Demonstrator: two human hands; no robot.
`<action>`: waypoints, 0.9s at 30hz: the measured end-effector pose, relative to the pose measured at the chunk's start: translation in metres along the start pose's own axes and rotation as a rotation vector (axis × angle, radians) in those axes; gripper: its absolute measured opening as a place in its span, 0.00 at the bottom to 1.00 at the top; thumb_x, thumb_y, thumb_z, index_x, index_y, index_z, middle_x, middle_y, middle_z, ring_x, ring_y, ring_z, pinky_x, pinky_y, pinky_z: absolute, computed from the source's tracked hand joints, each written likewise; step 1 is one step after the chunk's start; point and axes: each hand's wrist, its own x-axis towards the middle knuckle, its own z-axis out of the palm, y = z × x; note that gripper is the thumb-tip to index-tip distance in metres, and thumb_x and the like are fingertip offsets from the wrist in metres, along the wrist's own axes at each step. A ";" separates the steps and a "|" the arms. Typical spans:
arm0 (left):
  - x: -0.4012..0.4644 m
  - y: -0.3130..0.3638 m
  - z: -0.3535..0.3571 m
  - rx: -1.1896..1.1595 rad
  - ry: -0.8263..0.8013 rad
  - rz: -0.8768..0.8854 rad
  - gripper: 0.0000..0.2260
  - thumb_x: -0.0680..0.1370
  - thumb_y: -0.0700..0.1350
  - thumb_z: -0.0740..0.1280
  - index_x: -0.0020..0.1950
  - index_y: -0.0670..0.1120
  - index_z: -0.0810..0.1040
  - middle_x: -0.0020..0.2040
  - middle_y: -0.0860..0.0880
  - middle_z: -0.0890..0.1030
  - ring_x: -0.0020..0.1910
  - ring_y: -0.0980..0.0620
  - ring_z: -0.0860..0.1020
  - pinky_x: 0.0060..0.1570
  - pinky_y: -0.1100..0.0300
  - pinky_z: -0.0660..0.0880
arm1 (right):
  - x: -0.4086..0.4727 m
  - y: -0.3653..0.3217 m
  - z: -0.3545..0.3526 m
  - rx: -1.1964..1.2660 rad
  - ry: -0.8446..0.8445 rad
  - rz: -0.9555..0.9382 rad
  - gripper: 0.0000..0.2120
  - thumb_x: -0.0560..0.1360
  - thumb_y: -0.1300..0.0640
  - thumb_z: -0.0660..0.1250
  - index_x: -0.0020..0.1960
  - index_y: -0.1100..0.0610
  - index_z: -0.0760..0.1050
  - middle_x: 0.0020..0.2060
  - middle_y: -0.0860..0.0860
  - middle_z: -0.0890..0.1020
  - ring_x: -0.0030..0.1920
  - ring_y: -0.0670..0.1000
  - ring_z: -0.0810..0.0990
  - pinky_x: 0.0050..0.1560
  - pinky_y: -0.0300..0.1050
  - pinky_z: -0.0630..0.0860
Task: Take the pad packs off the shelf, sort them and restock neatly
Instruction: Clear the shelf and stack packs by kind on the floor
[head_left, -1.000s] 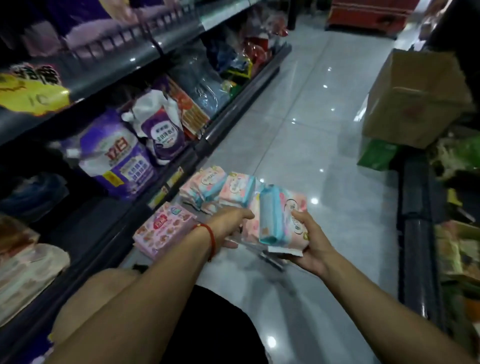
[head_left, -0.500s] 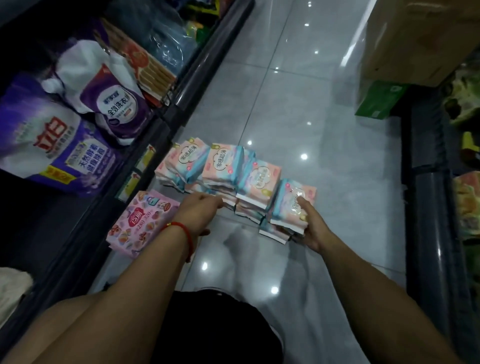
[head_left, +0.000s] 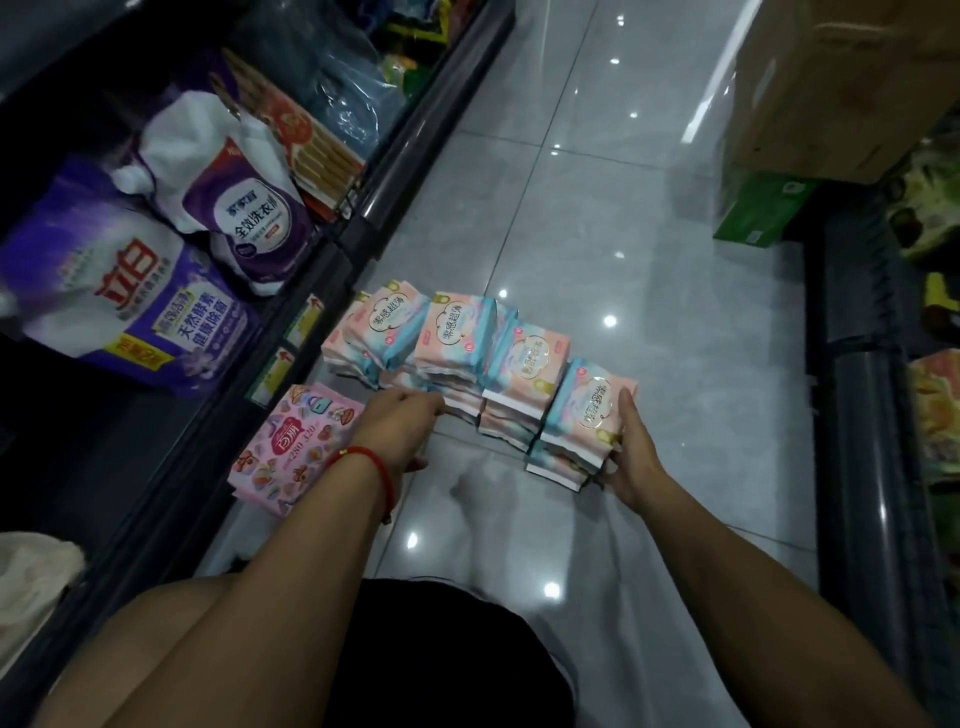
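Hands were apart, both low over the grey tiled floor (head_left: 597, 208), with the row of pad packs (head_left: 467, 358) between and beyond them. The right hand (head_left: 631, 457) held the near end stack of the row (head_left: 582, 415): its thumb lay along the top pack and the fingers were curled round the side of the stack, so this hand was clamped on the packs. The left hand (head_left: 400, 431), which wore a red string bracelet (head_left: 374, 462) at the wrist, reached to the lower edge of the middle stacks. Its fingers were bent and hidden behind the knuckles, so it could not be told whether it gripped a pack or only touched them.

The pad packs were pink and blue, stacked in about four small piles that stood side by side on the floor, touching each other, in a line running from the right hand away to the left. Just beside the left wrist, on its outer side, one pink pack with small pictures (head_left: 291, 447) lay flat on the floor against the foot of the shelf (head_left: 332, 291).

Further to the left of the left hand, on the bottom shelf, there lay large purple detergent bags (head_left: 130, 312) and a white and purple pouch (head_left: 244, 208). Well beyond the right hand, a cardboard box (head_left: 841, 78) stood over a green carton (head_left: 758, 213). The person's bare knee and dark shorts showed below the arms.
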 end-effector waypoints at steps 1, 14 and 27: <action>-0.003 0.001 -0.002 -0.025 -0.003 0.007 0.02 0.75 0.44 0.68 0.43 0.50 0.79 0.46 0.47 0.76 0.43 0.48 0.73 0.34 0.59 0.74 | -0.004 -0.002 0.000 -0.019 0.026 -0.009 0.27 0.75 0.30 0.64 0.59 0.51 0.81 0.50 0.54 0.87 0.51 0.58 0.86 0.52 0.59 0.82; -0.109 0.022 -0.074 -0.235 0.294 0.488 0.07 0.78 0.37 0.68 0.54 0.46 0.81 0.49 0.46 0.84 0.41 0.54 0.81 0.49 0.50 0.82 | -0.123 -0.034 0.060 -0.643 0.082 -0.847 0.09 0.79 0.55 0.66 0.59 0.49 0.76 0.58 0.49 0.79 0.54 0.48 0.79 0.55 0.50 0.77; -0.224 0.019 -0.343 0.239 1.136 0.733 0.12 0.73 0.35 0.68 0.55 0.46 0.80 0.53 0.48 0.82 0.52 0.49 0.79 0.56 0.58 0.73 | -0.352 -0.045 0.379 -0.755 -0.896 -1.458 0.16 0.70 0.54 0.66 0.56 0.54 0.81 0.51 0.48 0.82 0.51 0.47 0.79 0.57 0.41 0.74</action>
